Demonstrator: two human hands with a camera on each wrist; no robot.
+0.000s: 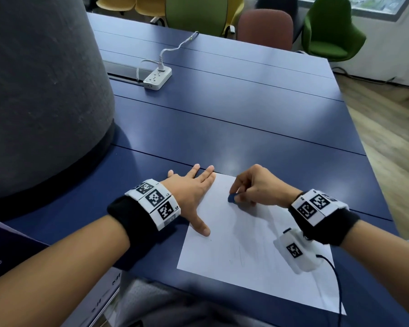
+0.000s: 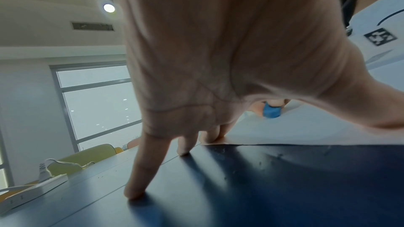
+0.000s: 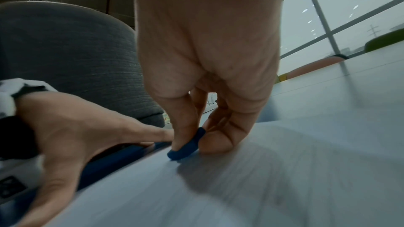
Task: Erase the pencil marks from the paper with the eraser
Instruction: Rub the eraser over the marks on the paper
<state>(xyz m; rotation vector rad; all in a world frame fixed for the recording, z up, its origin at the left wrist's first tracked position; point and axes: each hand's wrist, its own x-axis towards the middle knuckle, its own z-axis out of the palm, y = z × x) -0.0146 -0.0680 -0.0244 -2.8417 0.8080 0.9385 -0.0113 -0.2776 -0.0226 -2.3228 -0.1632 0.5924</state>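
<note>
On white paper sheet [image 1: 234, 251], toward far edge: blue eraser [image 1: 232, 198] pinched between right hand [image 1: 257, 187] thumb and fingertips, tip on sheet; left hand [image 1: 191, 192] flat, splayed, pinning left edge; advisable: short light strokes away from pinning hand, toward faint pencil marks [image 1: 242, 253] nearer.

blue eraser [image 1: 232, 198], white paper [image 1: 246, 251], navy table [image 1: 246, 128]
</note>
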